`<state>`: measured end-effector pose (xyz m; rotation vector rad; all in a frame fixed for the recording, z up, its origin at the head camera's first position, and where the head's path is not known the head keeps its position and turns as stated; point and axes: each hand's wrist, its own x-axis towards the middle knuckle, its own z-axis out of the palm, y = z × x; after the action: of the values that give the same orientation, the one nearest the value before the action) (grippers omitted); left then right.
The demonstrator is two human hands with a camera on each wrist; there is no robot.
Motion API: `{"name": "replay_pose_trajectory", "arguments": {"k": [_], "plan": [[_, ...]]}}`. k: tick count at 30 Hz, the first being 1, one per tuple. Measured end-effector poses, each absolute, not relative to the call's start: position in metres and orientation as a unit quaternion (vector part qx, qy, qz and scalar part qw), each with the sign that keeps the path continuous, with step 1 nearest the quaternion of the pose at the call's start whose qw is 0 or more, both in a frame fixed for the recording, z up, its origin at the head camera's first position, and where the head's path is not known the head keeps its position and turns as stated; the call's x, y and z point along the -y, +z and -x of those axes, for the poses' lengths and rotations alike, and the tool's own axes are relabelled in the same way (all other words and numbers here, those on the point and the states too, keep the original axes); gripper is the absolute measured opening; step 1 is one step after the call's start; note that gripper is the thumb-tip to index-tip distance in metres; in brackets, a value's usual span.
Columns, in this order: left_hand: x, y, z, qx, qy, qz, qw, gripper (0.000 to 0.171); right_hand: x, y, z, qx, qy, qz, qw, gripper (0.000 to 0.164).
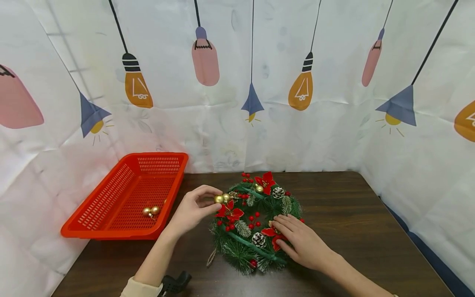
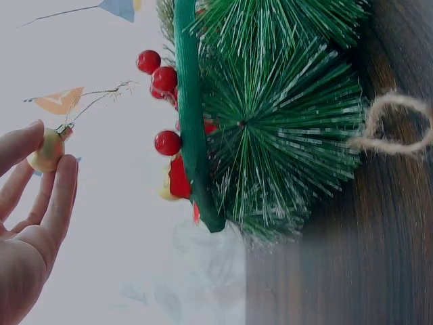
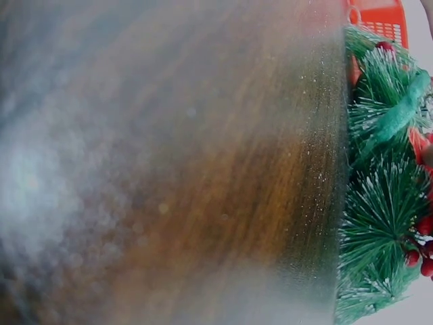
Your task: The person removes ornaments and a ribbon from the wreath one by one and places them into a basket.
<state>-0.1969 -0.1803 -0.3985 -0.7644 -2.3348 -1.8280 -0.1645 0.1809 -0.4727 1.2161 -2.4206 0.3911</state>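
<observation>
A green Christmas wreath (image 1: 237,252) lies on the dark wooden table, trimmed with red poinsettias (image 1: 230,212), red berries and pine cones (image 1: 259,239). At its left upper side, my left hand (image 1: 193,208) pinches a small pair of gold baubles (image 1: 219,199) between thumb and fingers. The left wrist view shows one gold bauble (image 2: 49,150) at the fingertips, with thin wire trailing from its cap. My right hand (image 1: 306,243) rests on the wreath's right side, its fingers laid over a red poinsettia. Another gold bauble (image 1: 259,189) sits near the wreath's top.
To the left stands a red plastic basket (image 1: 161,154) with gold baubles (image 1: 146,211) inside. A twine loop (image 1: 211,258) sticks out from the wreath's lower left. Behind the table hangs a white curtain (image 1: 230,136) printed with lamps. A black strap device (image 1: 176,284) shows at the left wrist.
</observation>
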Motion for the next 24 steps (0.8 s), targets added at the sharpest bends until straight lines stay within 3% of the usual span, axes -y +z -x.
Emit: {"name": "replay_pose_trajectory", "arguments": {"k": [24], "plan": [[0.234,-0.398,0.2,0.777,-0.602,0.16,0.091,0.036,-0.182,-0.477,0.167,0.87,0.132,-0.433,0.197,0.049]]}}
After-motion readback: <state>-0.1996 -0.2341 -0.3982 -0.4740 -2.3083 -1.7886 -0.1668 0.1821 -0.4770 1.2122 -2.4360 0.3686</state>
